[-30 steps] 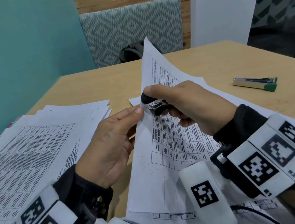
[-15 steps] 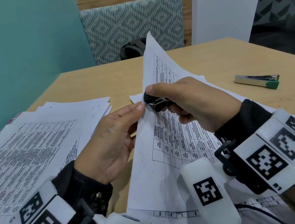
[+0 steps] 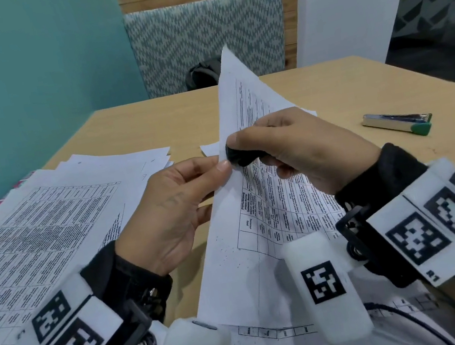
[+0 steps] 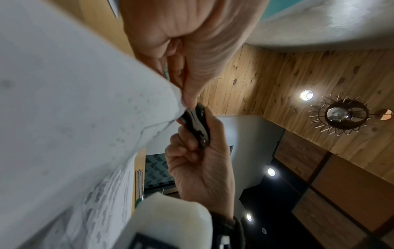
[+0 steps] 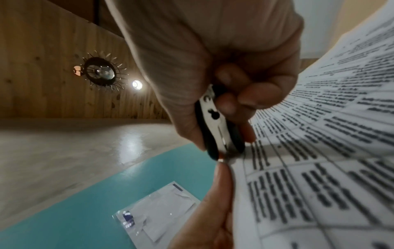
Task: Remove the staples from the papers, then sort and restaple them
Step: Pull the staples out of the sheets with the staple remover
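Note:
A printed set of papers (image 3: 259,206) with tables stands tilted above the wooden table (image 3: 151,125). My left hand (image 3: 182,198) pinches its left edge between thumb and fingers. My right hand (image 3: 292,148) grips a black staple remover (image 3: 240,156), squeezed at the paper's edge beside the left fingertips. In the left wrist view the staple remover (image 4: 197,124) bites the paper corner (image 4: 170,107). The right wrist view has the staple remover (image 5: 219,133) touching the printed papers (image 5: 319,151) at the left thumb. The staple itself is hidden.
A loose pile of printed sheets (image 3: 35,242) covers the table's left side. A metal stapler with a green end (image 3: 399,126) lies at the right. More sheets (image 3: 280,342) lie near the front edge. A patterned chair (image 3: 209,41) stands behind the table.
Both hands and the held papers have risen slightly. The staple remover's metal jaws, seen earlier, are now covered by my right fingers.

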